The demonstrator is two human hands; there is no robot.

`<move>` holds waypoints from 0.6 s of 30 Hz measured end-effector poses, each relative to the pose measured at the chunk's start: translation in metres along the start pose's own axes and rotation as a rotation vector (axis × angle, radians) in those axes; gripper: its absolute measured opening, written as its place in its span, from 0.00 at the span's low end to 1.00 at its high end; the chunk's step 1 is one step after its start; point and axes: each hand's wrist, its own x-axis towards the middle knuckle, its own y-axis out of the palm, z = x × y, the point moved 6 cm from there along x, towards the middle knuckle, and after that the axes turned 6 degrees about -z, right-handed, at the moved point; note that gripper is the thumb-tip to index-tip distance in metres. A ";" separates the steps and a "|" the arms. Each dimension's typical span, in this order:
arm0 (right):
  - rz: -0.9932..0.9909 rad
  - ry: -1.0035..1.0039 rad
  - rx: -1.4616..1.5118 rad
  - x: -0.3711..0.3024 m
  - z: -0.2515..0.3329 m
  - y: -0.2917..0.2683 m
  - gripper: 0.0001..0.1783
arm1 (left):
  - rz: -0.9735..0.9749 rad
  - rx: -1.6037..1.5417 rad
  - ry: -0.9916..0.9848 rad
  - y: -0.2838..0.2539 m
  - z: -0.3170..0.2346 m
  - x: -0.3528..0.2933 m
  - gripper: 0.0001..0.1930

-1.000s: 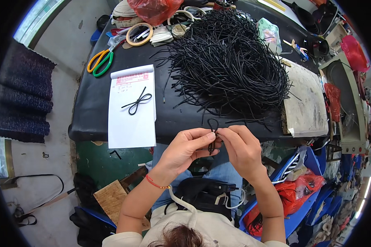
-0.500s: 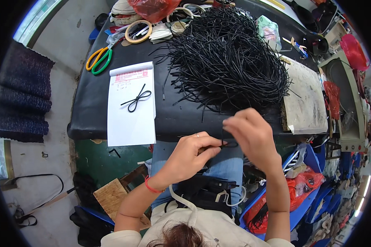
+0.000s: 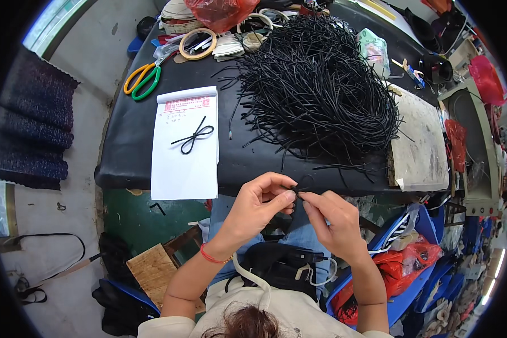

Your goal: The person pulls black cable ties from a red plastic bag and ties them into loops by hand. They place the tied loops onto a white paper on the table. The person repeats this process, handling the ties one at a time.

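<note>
Between my two hands, just off the table's near edge, is a thin black cord (image 3: 305,188) with a small loop standing up. My left hand (image 3: 260,204) pinches it between thumb and fingers. From the other side my right hand (image 3: 333,217) grips the cord too, its fingertips close to the left thumb. The exact crossing of the cord is too small to make out. A finished black cord bow (image 3: 194,136) lies on a white notepad (image 3: 183,174) to the left. Beyond my hands a big heap of black cords (image 3: 321,90) covers much of the table.
Scissors (image 3: 143,80) with orange and green handles lie at the table's left. A tape roll (image 3: 198,44) and a red plastic bag (image 3: 222,12) are at the back. A worn board (image 3: 419,152) lies to the right, a blue bin (image 3: 397,287) with red bags below.
My right hand has come down and in toward my left, and both now meet at the cord. The view has shifted slightly.
</note>
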 end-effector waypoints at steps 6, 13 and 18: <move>0.118 0.435 0.712 -0.009 -0.013 0.013 0.12 | -0.054 -0.104 0.040 0.003 0.007 -0.002 0.08; -0.104 0.404 0.532 -0.008 -0.027 0.011 0.07 | -0.140 -0.196 0.105 0.006 0.004 -0.005 0.07; -0.227 0.413 0.358 -0.008 -0.022 0.010 0.06 | -0.273 -0.147 0.237 0.010 0.005 -0.011 0.07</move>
